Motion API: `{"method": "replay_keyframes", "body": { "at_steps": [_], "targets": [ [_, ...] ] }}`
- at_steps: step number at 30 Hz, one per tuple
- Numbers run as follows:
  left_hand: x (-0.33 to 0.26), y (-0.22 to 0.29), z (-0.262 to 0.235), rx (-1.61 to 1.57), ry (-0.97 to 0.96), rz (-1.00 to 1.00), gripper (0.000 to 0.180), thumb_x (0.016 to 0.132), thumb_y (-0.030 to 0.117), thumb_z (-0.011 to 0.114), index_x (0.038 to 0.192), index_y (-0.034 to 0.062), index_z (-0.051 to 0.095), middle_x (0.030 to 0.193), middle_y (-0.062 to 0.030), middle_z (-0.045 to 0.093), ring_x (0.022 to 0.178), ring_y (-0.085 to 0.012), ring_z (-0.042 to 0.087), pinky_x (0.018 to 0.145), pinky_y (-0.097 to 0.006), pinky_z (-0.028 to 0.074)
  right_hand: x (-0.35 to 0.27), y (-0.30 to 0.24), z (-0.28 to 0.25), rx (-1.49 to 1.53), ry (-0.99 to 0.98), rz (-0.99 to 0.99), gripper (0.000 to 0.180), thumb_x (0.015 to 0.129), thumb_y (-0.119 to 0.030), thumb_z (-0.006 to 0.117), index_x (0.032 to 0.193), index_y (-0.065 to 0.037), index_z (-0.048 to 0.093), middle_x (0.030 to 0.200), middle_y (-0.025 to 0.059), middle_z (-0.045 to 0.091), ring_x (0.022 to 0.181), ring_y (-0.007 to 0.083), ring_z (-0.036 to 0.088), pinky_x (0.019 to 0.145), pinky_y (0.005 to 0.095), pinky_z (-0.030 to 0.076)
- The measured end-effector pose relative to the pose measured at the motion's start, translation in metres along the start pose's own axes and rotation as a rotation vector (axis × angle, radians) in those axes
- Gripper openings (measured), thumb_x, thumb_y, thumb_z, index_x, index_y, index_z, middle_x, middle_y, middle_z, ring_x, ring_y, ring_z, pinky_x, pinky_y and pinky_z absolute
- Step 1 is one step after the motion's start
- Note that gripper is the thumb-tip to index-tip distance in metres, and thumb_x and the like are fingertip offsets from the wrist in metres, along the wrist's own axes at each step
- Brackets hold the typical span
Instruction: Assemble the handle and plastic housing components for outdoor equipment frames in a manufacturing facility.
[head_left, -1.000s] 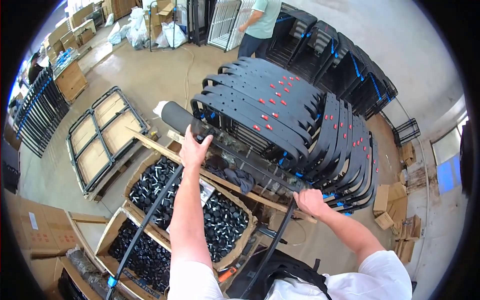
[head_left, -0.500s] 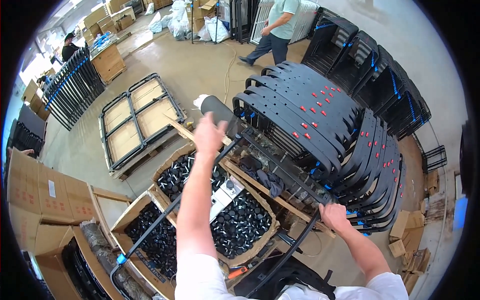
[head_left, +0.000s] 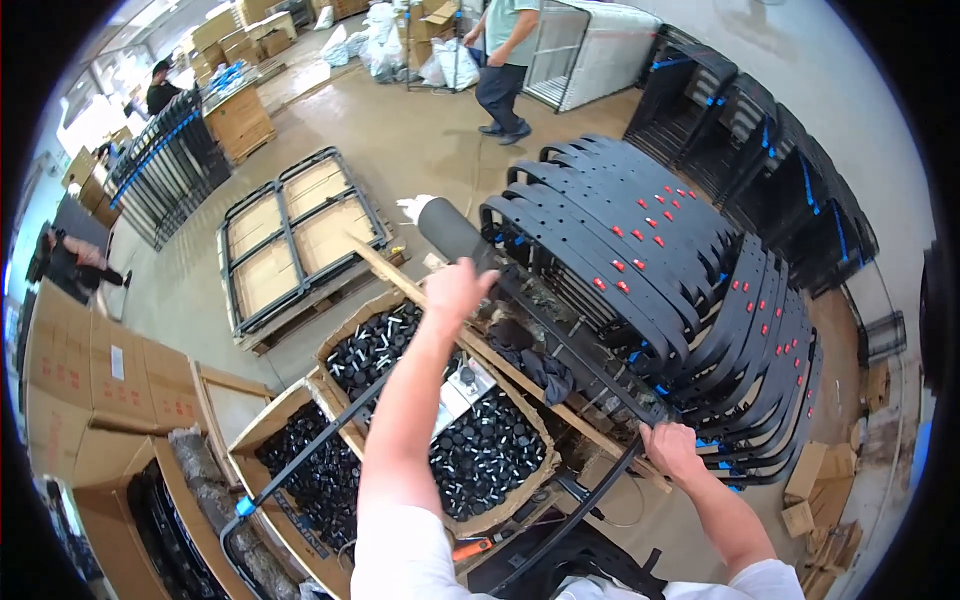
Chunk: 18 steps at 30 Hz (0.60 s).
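Observation:
A black metal tube frame (head_left: 335, 440) lies slanted in front of me over the boxes of parts, with a blue clip (head_left: 245, 506) on its left leg. My right hand (head_left: 672, 448) is closed around the frame's near right corner. At the far left corner, my left hand (head_left: 458, 292) hovers with thumb and fingers apart; whether it touches the tube is hard to tell. Under my left forearm, open cartons hold black round-headed bolts (head_left: 485, 450) and small black parts (head_left: 310, 470). A whitish metal block (head_left: 463, 393) with a knob stands among the bolts.
Stacked black curved panels with red pieces (head_left: 620, 230) stand at the right. A wooden slat (head_left: 540, 385) crosses beyond the bolts, by dark cloth (head_left: 530, 360). Ahead left lies a pallet with black frames (head_left: 290, 240); cartons (head_left: 110, 370) stand left. A person (head_left: 508, 70) walks at the back.
My left hand has moved right toward the frame's far corner. My right hand keeps its hold. The person at the back has walked left, and my view has shifted slightly.

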<state>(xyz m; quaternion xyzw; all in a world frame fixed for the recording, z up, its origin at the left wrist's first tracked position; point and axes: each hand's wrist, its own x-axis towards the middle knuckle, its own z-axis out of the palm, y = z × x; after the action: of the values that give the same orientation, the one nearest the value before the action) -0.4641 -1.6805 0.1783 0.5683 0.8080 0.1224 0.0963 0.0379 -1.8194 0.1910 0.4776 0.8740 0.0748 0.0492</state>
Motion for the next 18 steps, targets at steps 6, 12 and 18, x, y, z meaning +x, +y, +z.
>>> {"method": "replay_keyframes", "body": {
  "at_steps": [6, 12, 18],
  "targets": [
    [0.022, 0.006, 0.030, 0.056, -0.004, 0.279, 0.030, 0.096, 0.034, 0.072, 0.101, 0.0054, 0.067, 0.092, -0.0147, 0.078, 0.091, -0.0357, 0.077, 0.081, -0.050, 0.059, 0.007, -0.011, -0.035, 0.226, -0.179, 0.085, 0.041, 0.096, -0.038, 0.068, 0.081, 0.000, 0.067, 0.072, 0.0247, 0.070, 0.073, 0.0455, 0.071, 0.068, 0.0556, 0.056],
    [0.019, -0.014, 0.022, 0.087, -0.019, 0.546, 0.028, 0.097, 0.031, 0.069, 0.108, 0.0053, 0.064, 0.110, -0.0146, 0.073, 0.111, -0.0350, 0.068, 0.099, -0.049, 0.052, 0.004, -0.006, -0.018, 0.160, -0.205, 0.134, 0.041, 0.098, -0.038, 0.065, 0.084, 0.001, 0.066, 0.073, 0.0259, 0.070, 0.072, 0.0454, 0.071, 0.070, 0.0550, 0.057],
    [-0.002, -0.083, 0.022, -0.424, 0.182, -0.076, 0.028, 0.098, 0.014, 0.057, 0.122, 0.0063, 0.068, 0.122, -0.0213, 0.070, 0.115, -0.0420, 0.066, 0.098, -0.052, 0.054, -0.012, 0.000, -0.007, 0.123, -0.157, 0.191, 0.041, 0.099, -0.039, 0.066, 0.085, 0.000, 0.065, 0.071, 0.0250, 0.070, 0.070, 0.0442, 0.071, 0.066, 0.0535, 0.057]
  ]
}}
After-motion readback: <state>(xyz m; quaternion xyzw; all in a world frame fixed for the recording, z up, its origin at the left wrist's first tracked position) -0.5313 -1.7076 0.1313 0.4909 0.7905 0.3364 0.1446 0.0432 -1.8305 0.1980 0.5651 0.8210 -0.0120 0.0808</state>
